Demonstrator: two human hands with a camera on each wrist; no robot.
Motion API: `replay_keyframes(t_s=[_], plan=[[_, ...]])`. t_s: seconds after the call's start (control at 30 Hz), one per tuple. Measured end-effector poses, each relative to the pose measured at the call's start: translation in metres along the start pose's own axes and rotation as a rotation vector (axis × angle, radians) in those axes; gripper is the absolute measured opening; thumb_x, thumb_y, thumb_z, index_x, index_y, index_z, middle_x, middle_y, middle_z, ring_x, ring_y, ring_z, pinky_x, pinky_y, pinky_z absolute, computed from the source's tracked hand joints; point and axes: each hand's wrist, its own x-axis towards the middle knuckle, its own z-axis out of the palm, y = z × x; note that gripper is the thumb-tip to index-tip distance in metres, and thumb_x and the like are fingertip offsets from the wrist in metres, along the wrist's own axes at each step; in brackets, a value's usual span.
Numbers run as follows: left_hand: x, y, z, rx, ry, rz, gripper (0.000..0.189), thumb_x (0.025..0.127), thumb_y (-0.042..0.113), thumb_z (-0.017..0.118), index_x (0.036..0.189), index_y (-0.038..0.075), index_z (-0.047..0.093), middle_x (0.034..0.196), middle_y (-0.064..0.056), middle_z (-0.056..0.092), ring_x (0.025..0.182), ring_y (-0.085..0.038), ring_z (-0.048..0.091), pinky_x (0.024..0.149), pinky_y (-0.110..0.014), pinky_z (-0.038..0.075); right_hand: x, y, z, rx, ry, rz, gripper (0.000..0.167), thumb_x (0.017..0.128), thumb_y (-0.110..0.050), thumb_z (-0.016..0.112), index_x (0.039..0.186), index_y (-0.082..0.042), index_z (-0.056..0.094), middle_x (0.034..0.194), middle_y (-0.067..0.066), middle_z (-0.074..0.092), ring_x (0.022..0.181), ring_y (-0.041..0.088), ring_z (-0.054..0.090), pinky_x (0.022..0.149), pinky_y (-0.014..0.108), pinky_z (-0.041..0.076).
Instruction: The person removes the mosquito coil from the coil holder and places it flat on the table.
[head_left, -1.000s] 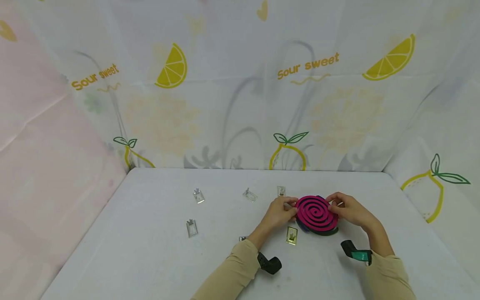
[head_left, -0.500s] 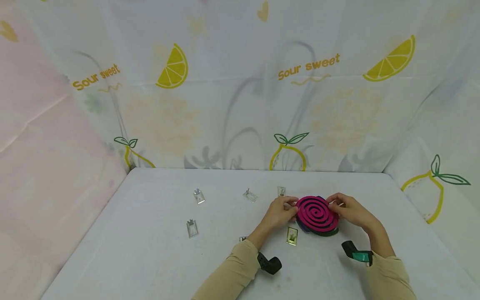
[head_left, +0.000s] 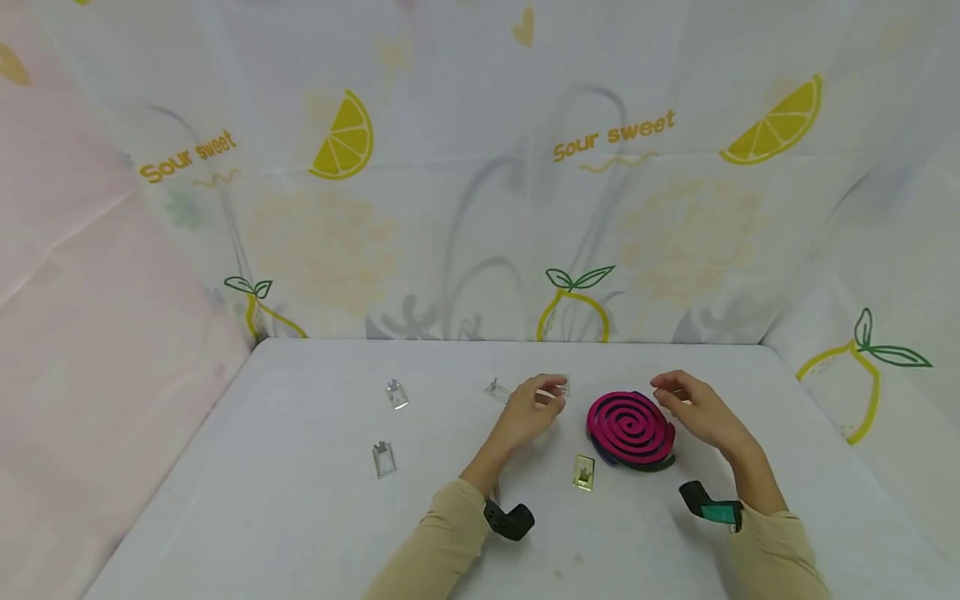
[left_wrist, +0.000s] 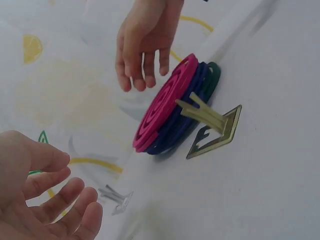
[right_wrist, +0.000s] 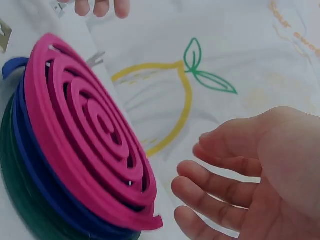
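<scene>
A pink spiral mat [head_left: 630,426] lies on top of a blue spiral mat [left_wrist: 176,135] and a dark green one [left_wrist: 214,79], stacked on the table. My left hand [head_left: 523,417] hovers to the left of this stack, its fingers loosely bent and holding nothing. On the other side, my right hand [head_left: 699,414] is held in the air just off the stack's right edge, with relaxed fingers and nothing in them. A small gold metal stand [head_left: 583,472], a flat frame with upright prongs, sits in front of the stack.
Several silver stands of the same shape are spread over the white table [head_left: 300,517], among them one at the back left [head_left: 397,394] and one nearer [head_left: 383,459]. A stand [left_wrist: 118,199] is partly behind my left hand. Printed cloth encloses the back and sides.
Both hands have let go of the pink spiral mat. The left hand has moved away to the left, and the right hand has lifted slightly. The stack stays in place.
</scene>
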Motion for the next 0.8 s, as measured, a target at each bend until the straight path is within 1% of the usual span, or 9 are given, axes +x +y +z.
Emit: replay_keyframes(t_s=[0.07,0.13,0.23,0.33,0.43,0.6,0.67,0.73,0.8], plan=[[-0.002,0.000,-0.009,0.020,0.003,0.011,0.033,0.092,0.010,0.056,0.125,0.005,0.058,0.109,-0.011,0.063,0.102,-0.026,0.063,0.081,-0.029,0.053,-0.001,-0.005,0.000,-0.020,0.017,0.000,0.035,0.099,-0.022,0.048,0.124,0.003,0.050,0.118,0.021,0.057,0.105,0.031,0.056,0.075,0.025,0.050],[-0.004,0.001,-0.019,0.043,0.012,0.001,0.034,0.093,0.013,0.056,0.127,0.007,0.057,0.111,-0.010,0.061,0.104,-0.024,0.062,0.085,-0.031,0.052,-0.001,-0.010,0.000,-0.028,0.025,-0.004,0.036,0.099,-0.023,0.047,0.126,0.002,0.049,0.120,0.022,0.056,0.111,0.037,0.053,0.080,0.032,0.050],[-0.007,0.000,-0.032,0.066,0.027,-0.016,0.035,0.094,0.015,0.055,0.128,0.009,0.055,0.114,-0.008,0.059,0.106,-0.022,0.060,0.088,-0.033,0.050,-0.001,-0.016,0.002,-0.032,0.033,-0.014,0.037,0.099,-0.022,0.047,0.127,0.002,0.047,0.123,0.024,0.055,0.114,0.041,0.051,0.086,0.046,0.050],[-0.010,-0.001,-0.044,0.080,0.039,-0.024,0.036,0.094,0.017,0.055,0.130,0.012,0.054,0.117,-0.009,0.058,0.107,-0.020,0.058,0.089,-0.034,0.050,0.000,-0.020,0.005,-0.033,0.042,-0.026,0.036,0.099,-0.021,0.048,0.127,0.002,0.047,0.124,0.025,0.055,0.114,0.042,0.052,0.090,0.053,0.048],[-0.014,-0.001,-0.054,0.100,0.051,-0.004,0.037,0.094,0.016,0.056,0.131,0.012,0.054,0.119,-0.013,0.058,0.108,-0.022,0.058,0.089,-0.036,0.049,0.002,-0.023,0.010,-0.039,0.052,-0.038,0.035,0.099,-0.020,0.048,0.127,0.001,0.047,0.124,0.024,0.055,0.115,0.039,0.053,0.092,0.051,0.047],[-0.022,-0.001,-0.066,0.170,0.082,0.043,0.040,0.092,0.015,0.057,0.132,0.010,0.052,0.121,-0.016,0.057,0.111,-0.026,0.056,0.092,-0.042,0.047,0.003,-0.028,0.019,-0.047,0.055,-0.087,0.037,0.098,-0.020,0.049,0.130,0.000,0.046,0.127,0.021,0.053,0.116,0.034,0.052,0.089,0.032,0.048],[-0.024,-0.001,-0.070,0.209,0.095,0.051,0.042,0.092,0.016,0.058,0.133,0.011,0.051,0.122,-0.016,0.057,0.113,-0.026,0.055,0.095,-0.044,0.046,0.003,-0.030,0.022,-0.047,0.052,-0.105,0.039,0.098,-0.020,0.050,0.131,0.000,0.045,0.128,0.021,0.051,0.117,0.033,0.051,0.088,0.029,0.047],[-0.026,0.001,-0.072,0.256,0.109,0.060,0.043,0.091,0.017,0.059,0.133,0.012,0.051,0.122,-0.015,0.057,0.114,-0.026,0.055,0.095,-0.045,0.045,0.003,-0.033,0.025,-0.054,0.048,-0.119,0.041,0.098,-0.020,0.050,0.133,0.000,0.043,0.130,0.020,0.050,0.118,0.034,0.050,0.090,0.030,0.047],[-0.027,0.003,-0.075,0.301,0.118,0.073,0.043,0.091,0.016,0.059,0.133,0.012,0.051,0.122,-0.014,0.057,0.115,-0.026,0.054,0.095,-0.044,0.046,0.003,-0.034,0.029,-0.056,0.045,-0.130,0.042,0.097,-0.019,0.051,0.134,0.000,0.042,0.131,0.021,0.049,0.119,0.035,0.049,0.093,0.039,0.046]])
